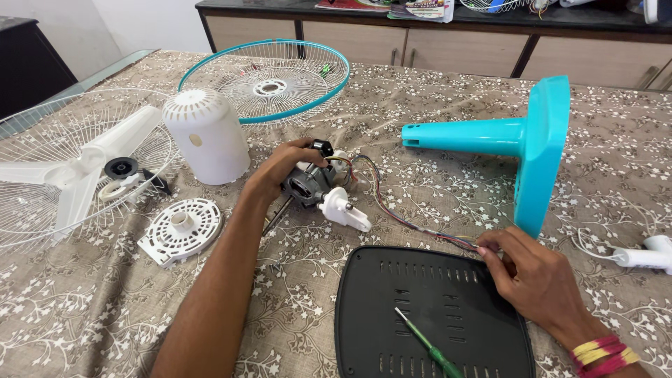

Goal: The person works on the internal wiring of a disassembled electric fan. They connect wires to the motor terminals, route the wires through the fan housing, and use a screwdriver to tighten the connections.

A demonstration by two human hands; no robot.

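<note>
Fan motor (308,183) lies mid-surface, left hand (280,166) closed around it. Its wire bundle (399,210) trails to right hand (528,276), fingertips pinching the wire ends beside black base plate (371,308) carrying green screwdriver (428,344).

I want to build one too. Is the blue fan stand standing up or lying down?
Lying down. The blue stand is tipped on the table: its tube points sideways and its flat base stands on edge.

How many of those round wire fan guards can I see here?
2. The teal-rimmed wire guard lies at the table's far side; the white wire guard lies at the left edge, under the fan blades. Another may sit on the back counter, mostly cropped.
</note>
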